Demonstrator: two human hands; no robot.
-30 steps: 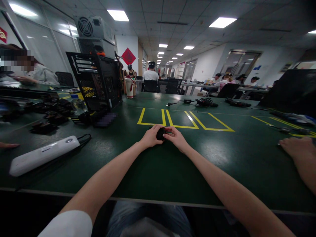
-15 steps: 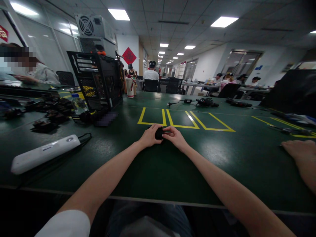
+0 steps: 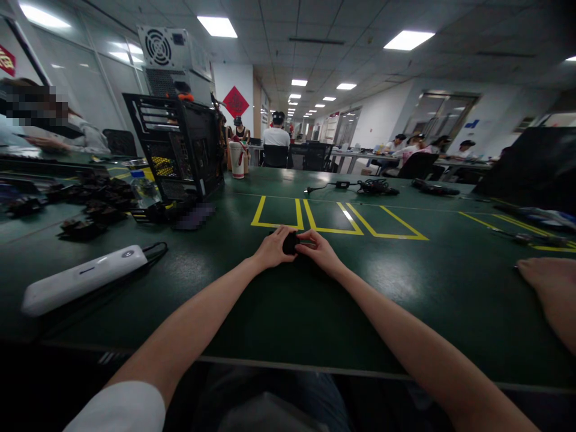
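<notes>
A small black object (image 3: pixel 290 243) is between my two hands, just in front of the yellow tape marks (image 3: pixel 310 228) on the green table (image 3: pixel 288 312). My left hand (image 3: pixel 272 247) is closed around its left side, thumb at the near edge. From the right, my right hand (image 3: pixel 317 249) pinches at its edge with thumb and forefinger. Fingers cover much of the object, and it is too dark to tell its kind. Both forearms reach forward over the table's front edge.
A white device with a cord (image 3: pixel 85 279) lies at left. Behind it are several black parts (image 3: pixel 99 207), a bottle (image 3: pixel 144 189) and a computer case (image 3: pixel 180 144). A bundled cable (image 3: pixel 378 186) lies beyond the tape. Another person's hand (image 3: pixel 546 279) rests at far right.
My hands and the black object hold almost the same place. The other person's hand at far right has shifted slightly. At far left, a person's head has moved a little.
</notes>
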